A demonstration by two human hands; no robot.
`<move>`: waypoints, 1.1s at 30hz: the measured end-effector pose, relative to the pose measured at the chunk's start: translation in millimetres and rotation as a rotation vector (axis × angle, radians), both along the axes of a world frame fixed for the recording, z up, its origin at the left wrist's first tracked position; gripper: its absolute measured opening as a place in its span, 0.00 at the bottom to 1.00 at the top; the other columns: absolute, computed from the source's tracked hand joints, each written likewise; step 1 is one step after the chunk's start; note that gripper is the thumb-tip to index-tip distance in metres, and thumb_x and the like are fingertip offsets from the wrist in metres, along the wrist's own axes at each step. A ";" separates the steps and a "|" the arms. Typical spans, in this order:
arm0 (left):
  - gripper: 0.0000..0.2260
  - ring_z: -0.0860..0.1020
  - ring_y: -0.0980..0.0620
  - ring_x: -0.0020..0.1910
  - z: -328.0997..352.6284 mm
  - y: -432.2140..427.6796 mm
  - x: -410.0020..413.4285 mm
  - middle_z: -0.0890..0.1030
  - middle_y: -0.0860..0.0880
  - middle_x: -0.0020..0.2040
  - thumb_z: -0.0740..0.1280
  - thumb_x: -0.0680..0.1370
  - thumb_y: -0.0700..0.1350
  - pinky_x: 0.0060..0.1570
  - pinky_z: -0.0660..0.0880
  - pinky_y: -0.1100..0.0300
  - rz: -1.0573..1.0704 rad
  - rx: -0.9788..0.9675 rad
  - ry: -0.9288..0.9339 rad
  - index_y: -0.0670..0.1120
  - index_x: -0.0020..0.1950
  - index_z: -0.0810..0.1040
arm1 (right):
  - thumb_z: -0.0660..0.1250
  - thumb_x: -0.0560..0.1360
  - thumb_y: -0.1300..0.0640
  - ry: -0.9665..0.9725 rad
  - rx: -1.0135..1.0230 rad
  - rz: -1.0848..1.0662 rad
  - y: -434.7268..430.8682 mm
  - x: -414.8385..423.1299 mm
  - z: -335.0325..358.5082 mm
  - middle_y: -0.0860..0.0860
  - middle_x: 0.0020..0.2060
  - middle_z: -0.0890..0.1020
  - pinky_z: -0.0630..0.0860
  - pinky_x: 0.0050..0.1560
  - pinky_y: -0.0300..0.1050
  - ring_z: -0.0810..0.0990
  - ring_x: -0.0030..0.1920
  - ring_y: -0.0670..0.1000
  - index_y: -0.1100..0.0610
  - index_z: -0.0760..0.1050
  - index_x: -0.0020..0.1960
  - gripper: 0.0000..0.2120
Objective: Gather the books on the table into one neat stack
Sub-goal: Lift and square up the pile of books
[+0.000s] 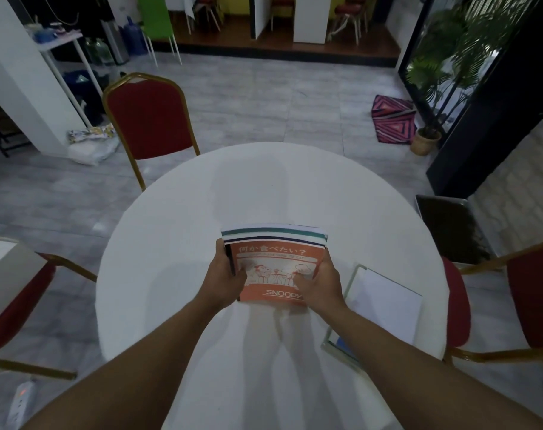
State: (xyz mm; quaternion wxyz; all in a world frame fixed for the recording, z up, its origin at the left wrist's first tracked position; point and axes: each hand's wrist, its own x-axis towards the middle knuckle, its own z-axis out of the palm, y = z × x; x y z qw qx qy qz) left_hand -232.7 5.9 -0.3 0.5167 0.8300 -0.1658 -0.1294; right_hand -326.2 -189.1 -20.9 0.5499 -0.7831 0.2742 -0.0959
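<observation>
I am seeing both hands gripping a stack of books (pixel 275 243) at the middle of the round white table (pixel 177 243). Left hand (pixel 225 274) is clamping its left edge; right hand (pixel 318 282) is clamping the right edge, thumb on the orange Snoopy book (pixel 273 268) on top. A white book (pixel 385 302) is lying apart, right.

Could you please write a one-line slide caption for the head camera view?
Both hands, left hand and right hand, hold a stack of books on a round white table.
</observation>
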 end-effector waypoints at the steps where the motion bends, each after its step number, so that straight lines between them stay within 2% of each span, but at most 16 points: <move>1: 0.21 0.77 0.62 0.56 -0.6 -0.2 0.1 0.75 0.62 0.55 0.65 0.78 0.37 0.53 0.80 0.55 0.002 0.001 0.000 0.49 0.67 0.62 | 0.72 0.72 0.62 -0.001 -0.005 -0.001 -0.4 -0.4 0.0 0.38 0.47 0.80 0.76 0.42 0.33 0.80 0.46 0.39 0.43 0.68 0.57 0.22; 4: 0.21 0.76 0.63 0.57 -5.3 0.6 -1.0 0.74 0.62 0.56 0.65 0.78 0.39 0.55 0.78 0.57 -0.014 0.012 -0.019 0.51 0.67 0.62 | 0.71 0.73 0.61 0.004 -0.007 0.001 0.0 -0.6 -2.4 0.38 0.47 0.80 0.77 0.41 0.34 0.81 0.45 0.40 0.42 0.66 0.57 0.22; 7: 0.19 0.76 0.54 0.60 -12.3 3.6 0.8 0.74 0.55 0.60 0.65 0.79 0.41 0.57 0.79 0.55 -0.044 0.037 -0.062 0.49 0.68 0.64 | 0.70 0.75 0.59 0.022 -0.015 0.021 -0.6 0.0 -3.5 0.40 0.49 0.79 0.80 0.42 0.37 0.81 0.46 0.42 0.41 0.63 0.58 0.21; 10: 0.14 0.77 0.52 0.57 -18.4 3.3 1.2 0.76 0.50 0.58 0.64 0.80 0.44 0.55 0.80 0.50 -0.032 0.062 -0.139 0.49 0.65 0.68 | 0.69 0.77 0.56 0.060 -0.011 0.051 -4.5 0.6 -5.1 0.38 0.49 0.78 0.77 0.37 0.32 0.80 0.45 0.40 0.41 0.62 0.58 0.20; 11: 0.13 0.77 0.55 0.55 -17.3 1.7 0.3 0.77 0.53 0.57 0.64 0.80 0.45 0.53 0.80 0.54 -0.026 0.066 -0.171 0.55 0.63 0.69 | 0.69 0.77 0.55 0.073 -0.003 0.054 -5.2 0.6 -6.1 0.38 0.49 0.78 0.75 0.34 0.29 0.80 0.44 0.40 0.42 0.62 0.58 0.18; 13: 0.16 0.78 0.60 0.52 -7.9 -4.2 -0.4 0.77 0.66 0.52 0.64 0.79 0.48 0.45 0.79 0.69 -0.017 0.050 -0.230 0.69 0.58 0.68 | 0.70 0.78 0.53 0.082 0.021 0.026 -5.9 2.7 -7.8 0.37 0.48 0.78 0.74 0.29 0.28 0.80 0.41 0.39 0.42 0.64 0.58 0.17; 15: 0.15 0.79 0.66 0.52 -1.4 -11.2 1.9 0.76 0.72 0.52 0.64 0.78 0.52 0.41 0.76 0.76 0.003 -0.003 -0.226 0.73 0.57 0.66 | 0.70 0.77 0.53 0.088 0.040 -0.019 -6.6 8.4 -9.2 0.38 0.48 0.79 0.75 0.31 0.30 0.81 0.40 0.40 0.43 0.66 0.58 0.16; 18: 0.16 0.82 0.58 0.51 -9.0 -19.5 13.3 0.78 0.62 0.54 0.67 0.78 0.52 0.41 0.79 0.67 0.072 -0.013 -0.096 0.63 0.62 0.65 | 0.71 0.77 0.51 0.093 0.061 -0.051 -8.0 18.2 -13.1 0.39 0.50 0.80 0.78 0.33 0.33 0.82 0.40 0.41 0.44 0.68 0.60 0.16; 21: 0.19 0.82 0.53 0.48 -21.5 -24.3 31.0 0.79 0.54 0.54 0.67 0.78 0.49 0.39 0.79 0.65 0.113 0.094 0.052 0.52 0.66 0.64 | 0.71 0.76 0.51 0.120 0.090 -0.074 -9.5 26.6 -18.3 0.40 0.49 0.81 0.77 0.31 0.32 0.83 0.38 0.41 0.44 0.67 0.61 0.18; 24: 0.15 0.82 0.48 0.51 -31.9 -31.8 44.8 0.80 0.49 0.56 0.67 0.78 0.48 0.46 0.83 0.53 0.110 0.217 0.065 0.48 0.62 0.69 | 0.73 0.76 0.52 0.187 0.114 -0.122 -12.4 35.5 -23.4 0.42 0.47 0.81 0.76 0.27 0.31 0.83 0.35 0.40 0.43 0.65 0.61 0.21; 28: 0.12 0.82 0.45 0.53 -50.6 -35.7 61.8 0.79 0.44 0.57 0.65 0.78 0.46 0.50 0.83 0.48 0.077 0.348 0.083 0.44 0.61 0.73 | 0.72 0.77 0.53 0.304 0.122 -0.121 -12.1 49.0 -37.9 0.48 0.54 0.83 0.76 0.28 0.32 0.82 0.35 0.40 0.47 0.66 0.60 0.19; 31: 0.12 0.82 0.43 0.52 -66.7 -35.1 74.3 0.78 0.40 0.58 0.66 0.78 0.43 0.50 0.82 0.47 0.058 0.451 0.131 0.39 0.58 0.76 | 0.72 0.77 0.53 0.401 0.073 -0.113 -9.1 55.9 -51.3 0.51 0.58 0.83 0.76 0.33 0.34 0.80 0.38 0.41 0.54 0.71 0.63 0.18; 33: 0.13 0.79 0.42 0.56 -79.8 -32.4 77.8 0.76 0.38 0.59 0.66 0.78 0.42 0.56 0.80 0.48 0.026 0.540 0.142 0.37 0.59 0.76 | 0.73 0.76 0.53 0.467 0.000 -0.107 -3.4 57.3 -59.8 0.55 0.59 0.81 0.83 0.45 0.44 0.83 0.47 0.49 0.58 0.74 0.63 0.19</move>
